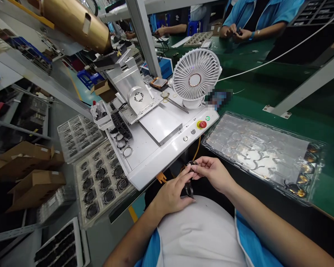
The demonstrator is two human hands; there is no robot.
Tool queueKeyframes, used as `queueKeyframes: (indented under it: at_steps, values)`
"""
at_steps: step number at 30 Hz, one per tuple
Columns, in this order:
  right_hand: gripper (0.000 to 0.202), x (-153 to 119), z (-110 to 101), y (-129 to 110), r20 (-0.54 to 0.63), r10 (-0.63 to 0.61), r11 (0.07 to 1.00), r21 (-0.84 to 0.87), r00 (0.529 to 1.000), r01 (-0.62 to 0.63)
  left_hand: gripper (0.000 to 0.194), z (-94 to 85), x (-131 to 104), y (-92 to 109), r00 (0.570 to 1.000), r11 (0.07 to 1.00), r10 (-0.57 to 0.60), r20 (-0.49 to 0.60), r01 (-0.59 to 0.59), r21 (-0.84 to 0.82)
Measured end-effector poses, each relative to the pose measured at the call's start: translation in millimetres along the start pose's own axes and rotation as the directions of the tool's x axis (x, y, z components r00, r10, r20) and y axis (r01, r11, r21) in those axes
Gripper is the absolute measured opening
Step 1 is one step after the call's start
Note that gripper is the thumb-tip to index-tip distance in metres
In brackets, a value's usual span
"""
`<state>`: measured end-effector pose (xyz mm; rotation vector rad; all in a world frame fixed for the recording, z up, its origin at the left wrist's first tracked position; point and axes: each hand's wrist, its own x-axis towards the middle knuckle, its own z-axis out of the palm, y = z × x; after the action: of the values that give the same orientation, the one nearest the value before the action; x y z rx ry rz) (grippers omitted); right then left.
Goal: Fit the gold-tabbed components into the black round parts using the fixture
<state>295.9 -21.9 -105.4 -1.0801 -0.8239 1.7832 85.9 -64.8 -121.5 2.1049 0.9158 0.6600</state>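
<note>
white shirt cloth [200,233] lies just below both hands. well left of the left hand, a clear tray [95,187] holds rows of dark round parts [100,173]; nearer, beyond that hand, stands a white machine base [149,165]. left hand [172,194] — fingertips closed on a small dark part [193,163], a dark ring [189,190] just under its fingers; whether the two join, i cannot tell. right hand [215,172] pinches the same part — and to its right sits a film-covered tray [250,163].
</note>
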Motion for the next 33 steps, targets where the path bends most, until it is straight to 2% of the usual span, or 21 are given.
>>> queueKeyframes:
  at_steps: [3,5,7,9,11,13,17,23,33]
  values:
    - [0.045,-2,2,-1,-0.014,0.063,0.996,0.059,0.998,-0.062,0.098,-0.3,1,-2,0.986,0.953,-0.019,-0.168,-0.033,-0.301]
    - [0.044,-4,4,-3,0.008,0.097,0.993,0.064,0.995,-0.097,0.084,0.1,1,-4,0.95,0.862,-0.099,-0.298,-0.067,-0.503]
    - [0.042,-8,9,-5,0.051,0.123,0.991,0.046,0.991,-0.125,0.065,0.8,3,-6,0.913,0.759,-0.197,-0.357,-0.088,-0.645]
    - [0.041,-13,16,-6,0.099,0.145,0.988,0.042,0.984,-0.15,0.054,2.3,4,-8,0.882,0.696,-0.263,-0.391,-0.107,-0.71]
    - [0.042,-17,26,-6,0.131,0.166,0.982,0.069,0.977,-0.176,0.054,4.9,6,-10,0.857,0.668,-0.298,-0.42,-0.127,-0.733]
    - [0.045,-20,35,-5,0.125,0.165,0.979,0.097,0.978,-0.178,0.056,8.1,7,-12,0.852,0.652,-0.303,-0.427,-0.141,-0.745]
    - [0.043,-24,48,-2,0.053,0.086,0.995,0.05,0.995,-0.089,0.058,13.5,5,-13,0.857,0.647,-0.283,-0.43,-0.16,-0.745]
    - [0.031,-28,56,0,-0.015,-0.038,0.996,-0.084,0.999,0.037,0.062,15.1,0,-16,0.828,0.695,-0.296,-0.476,-0.156,-0.702]
    - [0.029,-30,60,-5,0.007,-0.008,0.989,-0.146,1.0,0.009,0.057,12.7,4,-17,0.806,0.738,-0.241,-0.54,-0.21,-0.641]
